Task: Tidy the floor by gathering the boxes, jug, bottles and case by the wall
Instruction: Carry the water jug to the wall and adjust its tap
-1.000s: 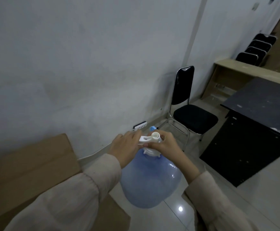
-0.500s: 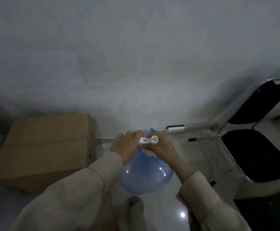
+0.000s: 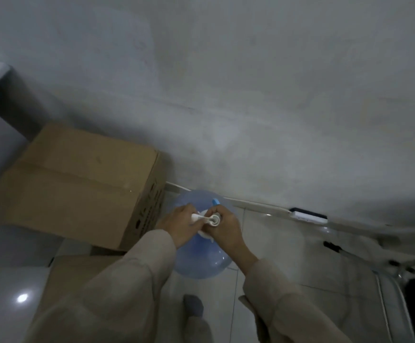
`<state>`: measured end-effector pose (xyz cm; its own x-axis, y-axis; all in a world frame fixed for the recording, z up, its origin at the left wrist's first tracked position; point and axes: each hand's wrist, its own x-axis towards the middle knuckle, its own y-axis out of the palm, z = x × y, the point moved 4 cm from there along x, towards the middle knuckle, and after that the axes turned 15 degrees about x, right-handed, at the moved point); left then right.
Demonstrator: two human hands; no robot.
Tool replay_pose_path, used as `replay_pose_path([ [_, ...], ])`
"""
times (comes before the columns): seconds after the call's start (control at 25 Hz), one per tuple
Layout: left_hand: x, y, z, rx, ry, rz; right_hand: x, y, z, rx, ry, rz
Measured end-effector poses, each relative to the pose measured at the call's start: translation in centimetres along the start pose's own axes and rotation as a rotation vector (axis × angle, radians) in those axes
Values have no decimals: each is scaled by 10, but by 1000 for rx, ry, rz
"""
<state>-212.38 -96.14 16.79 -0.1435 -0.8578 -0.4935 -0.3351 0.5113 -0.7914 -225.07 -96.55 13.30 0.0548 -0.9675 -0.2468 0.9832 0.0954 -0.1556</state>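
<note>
Where floor meets wall, a blue jug (image 3: pixel 201 258) stands right of a cardboard box (image 3: pixel 78 184). Left hand (image 3: pixel 179 227) and right hand (image 3: pixel 226 229) both grip its white pump handle (image 3: pixel 207 219).

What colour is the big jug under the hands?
Translucent light blue jug, seen best in the head view.

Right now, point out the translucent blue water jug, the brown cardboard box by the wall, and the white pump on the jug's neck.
translucent blue water jug (image 3: pixel 201 263), head view, lower rounded body.
brown cardboard box (image 3: pixel 78 179), head view, top flap.
white pump (image 3: pixel 214 220), head view, round spout end between both hands.
</note>
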Motion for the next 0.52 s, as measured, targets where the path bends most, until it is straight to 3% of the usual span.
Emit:
replay_pose_path([
  [0.32,104,75,72,84,-145,8,88,50,-113,-155,-66,60],
  [0.52,140,76,92,-1,-199,-105,133,59,-119,-94,-31,80],
])
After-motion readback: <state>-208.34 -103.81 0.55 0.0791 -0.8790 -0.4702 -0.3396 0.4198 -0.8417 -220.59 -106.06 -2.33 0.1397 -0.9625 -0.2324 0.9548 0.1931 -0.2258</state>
